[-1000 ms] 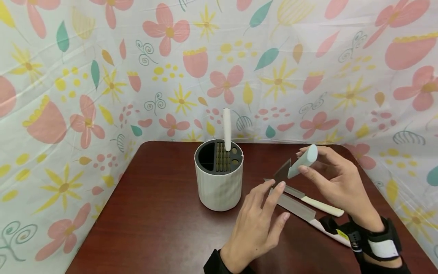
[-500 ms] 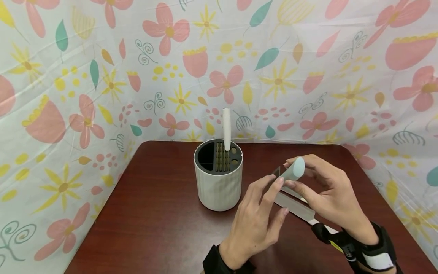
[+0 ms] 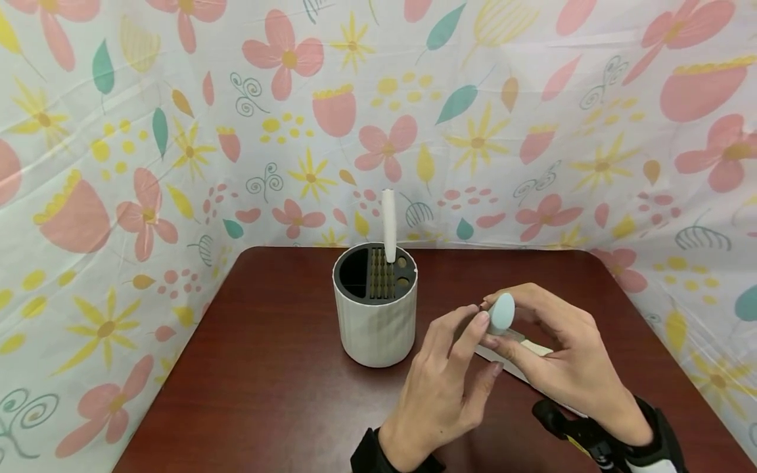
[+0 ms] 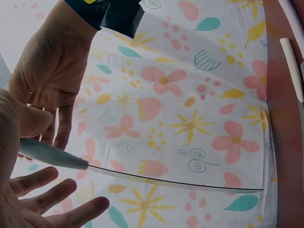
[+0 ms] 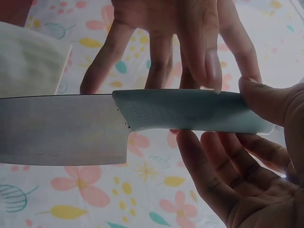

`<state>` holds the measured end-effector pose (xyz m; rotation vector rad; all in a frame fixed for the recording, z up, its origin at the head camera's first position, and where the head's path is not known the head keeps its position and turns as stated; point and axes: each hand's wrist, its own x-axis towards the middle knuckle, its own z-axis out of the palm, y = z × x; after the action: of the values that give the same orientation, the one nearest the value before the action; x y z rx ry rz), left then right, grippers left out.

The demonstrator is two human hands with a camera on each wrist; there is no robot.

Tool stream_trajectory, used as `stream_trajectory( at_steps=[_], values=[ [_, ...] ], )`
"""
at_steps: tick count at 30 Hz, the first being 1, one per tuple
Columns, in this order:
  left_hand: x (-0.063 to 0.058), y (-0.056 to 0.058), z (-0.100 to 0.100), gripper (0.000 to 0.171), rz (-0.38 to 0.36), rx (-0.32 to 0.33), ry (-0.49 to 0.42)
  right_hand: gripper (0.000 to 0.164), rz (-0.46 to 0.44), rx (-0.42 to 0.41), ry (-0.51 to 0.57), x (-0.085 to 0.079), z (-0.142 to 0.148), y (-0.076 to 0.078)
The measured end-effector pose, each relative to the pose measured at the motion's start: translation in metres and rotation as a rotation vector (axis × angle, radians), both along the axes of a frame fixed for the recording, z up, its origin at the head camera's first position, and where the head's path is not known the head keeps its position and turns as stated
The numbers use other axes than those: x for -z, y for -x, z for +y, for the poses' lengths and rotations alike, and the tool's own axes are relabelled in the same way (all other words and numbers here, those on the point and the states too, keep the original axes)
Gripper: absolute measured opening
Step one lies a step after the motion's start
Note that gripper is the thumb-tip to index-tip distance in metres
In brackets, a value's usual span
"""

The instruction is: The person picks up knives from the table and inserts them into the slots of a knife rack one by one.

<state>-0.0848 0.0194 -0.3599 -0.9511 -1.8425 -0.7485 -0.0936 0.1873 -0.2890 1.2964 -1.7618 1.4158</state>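
Observation:
A kitchen knife with a pale blue-green handle (image 5: pixel 190 110) is held up above the table by my right hand (image 3: pixel 562 355), its thumb and fingers pinching the handle. Its broad steel blade (image 5: pixel 61 130) shows side-on in the right wrist view; in the left wrist view the blade (image 4: pixel 175 181) is nearly edge-on. My left hand (image 3: pixel 440 387) is close around the handle from the other side, fingers loosely spread and fingertips at or near it. Beneath the hands lie two more knives with whitish handles, including one handle (image 4: pixel 292 69), mostly covered by the right hand in the head view.
A white ribbed knife holder (image 3: pixel 378 335) with a black slotted top stands left of the hands. One white-handled knife (image 3: pixel 389 226) is upright in it. The brown table (image 3: pixel 266 368) meets a floral cloth (image 3: pixel 331 151) at the back.
The right hand has brought the blue-green-handled knife left and down to the left hand, its handle end turning toward the head camera. The left hand has barely moved.

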Motion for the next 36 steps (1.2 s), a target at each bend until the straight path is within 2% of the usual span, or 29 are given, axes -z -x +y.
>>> stream_trajectory(
  at_steps=[4, 7, 14, 21, 25, 36],
  values=[
    [0.001, -0.002, 0.000, 0.077, 0.027, 0.005, -0.004, 0.035, 0.010, -0.053, 0.031, -0.003, -0.004, -0.004],
    [0.003, -0.003, 0.000, 0.082, 0.057, 0.007, -0.013, 0.034, 0.030, -0.062, 0.038, -0.005, -0.007, -0.007],
    [0.007, -0.006, -0.002, 0.088, 0.080, 0.018, -0.022, 0.030, 0.083, -0.009, 0.017, -0.003, -0.011, -0.012],
    [0.008, -0.012, -0.007, 0.079, 0.092, 0.012, -0.019, 0.030, 0.114, -0.024, 0.013, -0.001, -0.017, -0.015],
    [0.007, -0.012, -0.011, 0.071, 0.128, 0.020, -0.018, 0.030, 0.127, -0.030, 0.015, -0.003, -0.020, -0.018],
    [0.006, -0.017, -0.020, 0.048, 0.167, 0.071, -0.073, 0.030, 0.079, -0.113, -0.013, 0.002, -0.024, -0.023]
  ],
)
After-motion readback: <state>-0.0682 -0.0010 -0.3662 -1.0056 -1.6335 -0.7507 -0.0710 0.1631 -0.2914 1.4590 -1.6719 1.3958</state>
